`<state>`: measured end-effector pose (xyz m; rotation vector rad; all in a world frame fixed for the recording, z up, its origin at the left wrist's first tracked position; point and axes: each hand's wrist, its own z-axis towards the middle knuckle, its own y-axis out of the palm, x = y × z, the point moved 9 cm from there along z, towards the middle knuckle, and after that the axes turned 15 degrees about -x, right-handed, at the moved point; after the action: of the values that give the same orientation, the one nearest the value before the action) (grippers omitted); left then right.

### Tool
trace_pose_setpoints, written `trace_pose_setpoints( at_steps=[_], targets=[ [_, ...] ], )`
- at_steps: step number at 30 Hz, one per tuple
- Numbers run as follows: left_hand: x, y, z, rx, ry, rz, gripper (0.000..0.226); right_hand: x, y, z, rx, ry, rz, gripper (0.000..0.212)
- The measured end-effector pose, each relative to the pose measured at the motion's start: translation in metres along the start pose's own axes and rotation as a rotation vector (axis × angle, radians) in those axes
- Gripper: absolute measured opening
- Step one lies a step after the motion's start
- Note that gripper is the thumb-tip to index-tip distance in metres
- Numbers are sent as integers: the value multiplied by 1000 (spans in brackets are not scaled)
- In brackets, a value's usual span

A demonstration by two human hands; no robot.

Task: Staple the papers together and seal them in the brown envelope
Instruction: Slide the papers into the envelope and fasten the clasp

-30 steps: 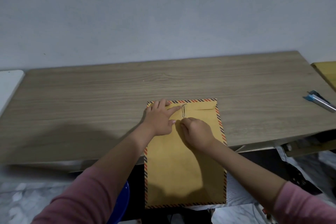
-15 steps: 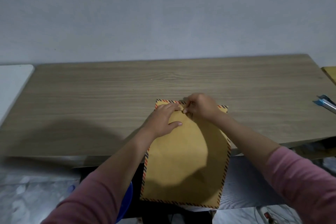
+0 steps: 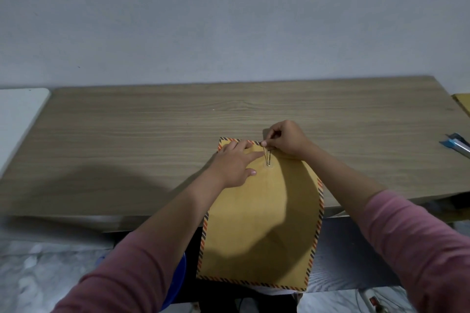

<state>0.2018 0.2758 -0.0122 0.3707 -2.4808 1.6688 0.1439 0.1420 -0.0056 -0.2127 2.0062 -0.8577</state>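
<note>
A brown envelope (image 3: 264,216) with a striped border lies flat on the wooden desk (image 3: 152,134), its lower half hanging over the front edge. My left hand (image 3: 236,162) presses flat on the envelope's upper left part with straight fingers. At the top edge my right hand (image 3: 284,138) has its fingers curled and pinches the thin metal clasp (image 3: 268,157), whose prongs point up from a small round eyelet. The papers are not visible.
A blue and silver stapler (image 3: 457,146) lies at the desk's right edge. A white surface (image 3: 17,114) adjoins the desk on the left. A blue stool (image 3: 178,277) sits below my left arm. A yellow object (image 3: 464,101) shows at far right.
My right hand moved from below the clasp up to the envelope's top edge and now pinches the prongs. The flap that lay folded down is no longer seen over the eyelet.
</note>
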Motion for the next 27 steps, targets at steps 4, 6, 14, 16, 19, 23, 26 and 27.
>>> trace_pose_setpoints(
  at_steps=[4,6,14,16,19,23,26,27],
  targets=[
    [5,-1,2,-38,-23,49,57,1,0,1,-11,3,-1,17],
    [8,-3,3,-48,-29,66,57,1,0,0,-10,-1,-10,17],
    [15,-7,3,-66,-34,91,57,7,-8,-8,58,7,-117,13],
    [15,-7,3,-63,-37,85,56,4,-8,-10,65,-3,-184,13],
    [14,-7,2,-62,-43,65,56,-1,-8,-23,84,-48,-293,12],
    [14,-7,1,-49,-45,40,57,-3,4,-53,130,-133,-359,4],
    [12,-7,1,-41,-47,20,57,-3,18,-67,176,-178,-392,4],
    [12,-6,1,-36,-47,22,57,-3,22,-69,192,-188,-405,5]
  ],
)
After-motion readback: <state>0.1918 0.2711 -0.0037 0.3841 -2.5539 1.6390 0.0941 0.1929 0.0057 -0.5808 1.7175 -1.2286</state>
